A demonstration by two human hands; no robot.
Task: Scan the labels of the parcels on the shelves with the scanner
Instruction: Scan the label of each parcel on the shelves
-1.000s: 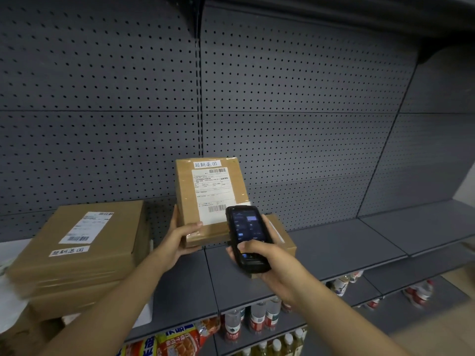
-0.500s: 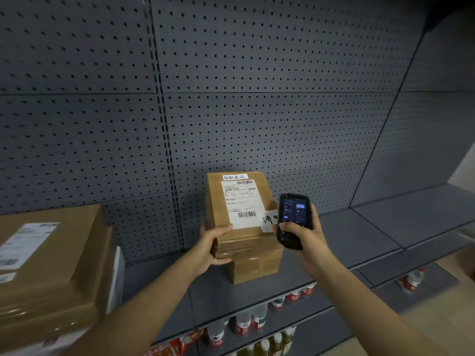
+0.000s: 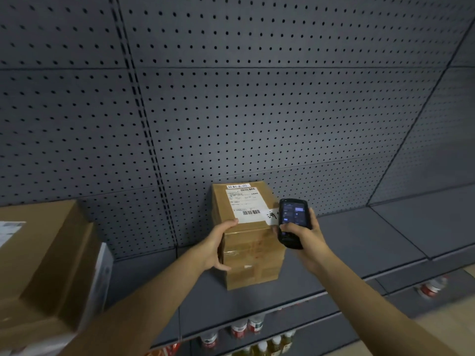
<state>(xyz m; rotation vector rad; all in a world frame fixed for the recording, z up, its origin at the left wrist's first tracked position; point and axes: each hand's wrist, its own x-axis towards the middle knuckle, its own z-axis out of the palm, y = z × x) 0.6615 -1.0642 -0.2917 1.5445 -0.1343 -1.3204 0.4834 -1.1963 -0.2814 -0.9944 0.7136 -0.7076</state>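
Brown taped cardboard parcel [image 3: 246,227], stiff and probably light, sits on the grey shelf [image 3: 359,242] gripped by my left hand [image 3: 218,246] at its near-left edge, beside my right hand [image 3: 305,235] clasping the black handheld scanner [image 3: 291,223].

left hand [image 3: 215,246]: bare, no glove, ring or watch | right hand [image 3: 304,233]: bare likewise | forearms: both uncovered, no sleeves in view
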